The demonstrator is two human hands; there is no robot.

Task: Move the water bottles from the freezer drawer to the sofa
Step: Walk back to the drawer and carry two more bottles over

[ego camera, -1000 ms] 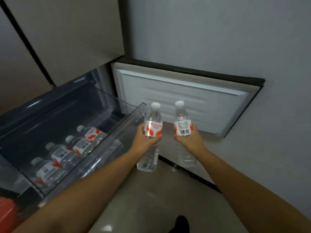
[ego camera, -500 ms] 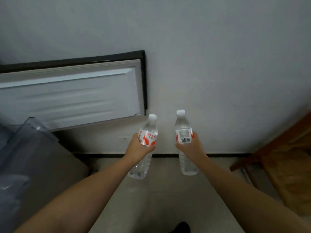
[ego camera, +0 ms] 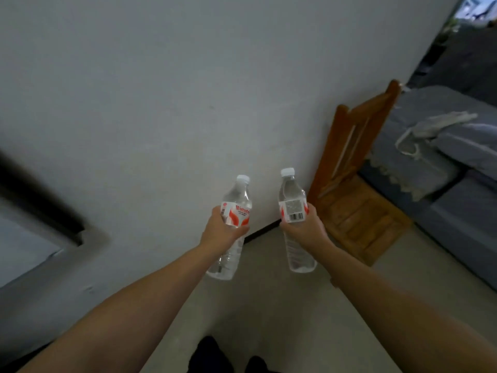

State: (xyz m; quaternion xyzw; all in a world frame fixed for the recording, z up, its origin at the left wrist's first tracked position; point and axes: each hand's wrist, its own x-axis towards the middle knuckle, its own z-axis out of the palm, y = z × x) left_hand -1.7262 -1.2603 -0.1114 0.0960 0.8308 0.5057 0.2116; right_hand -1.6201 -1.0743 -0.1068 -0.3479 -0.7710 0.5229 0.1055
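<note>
Now, from left to right:

Freezer door: a blurred pale panel with a dark edge, at the far left against the wall.

Wall: plain grey, filling most of the view; a dark skirting strip runs along its foot between the two bottles.

Left hand: arm stretched forward, fingers curled round the left bottle at its label, gripping it.

Left bottle: clear plastic, white cap, red-and-white label with red lettering facing the camera. It is held off the floor, tilted a little with the cap leaning right and the base toward the person.

Right hand: arm stretched forward, fingers wrapped round the right bottle just under its label, gripping it.

Right bottle: same kind, white cap, label turned so the barcode shows. It is held nearly upright, just beside the left bottle but not touching it.

Floor: pale, below both bottles; dark shoes show at the bottom edge.

Chair: brown wood, slatted back and seat, standing against the wall just right of the right hand.

Sofa: blue-grey cover with a lace-trimmed edge, at the far right beyond the chair, well apart from both bottles.

Cloth: pale, rumpled, lying on the sofa beside a blue-grey cushion.

Doorway: a bright opening at the top right corner; too blurred to tell what lies beyond.
</note>
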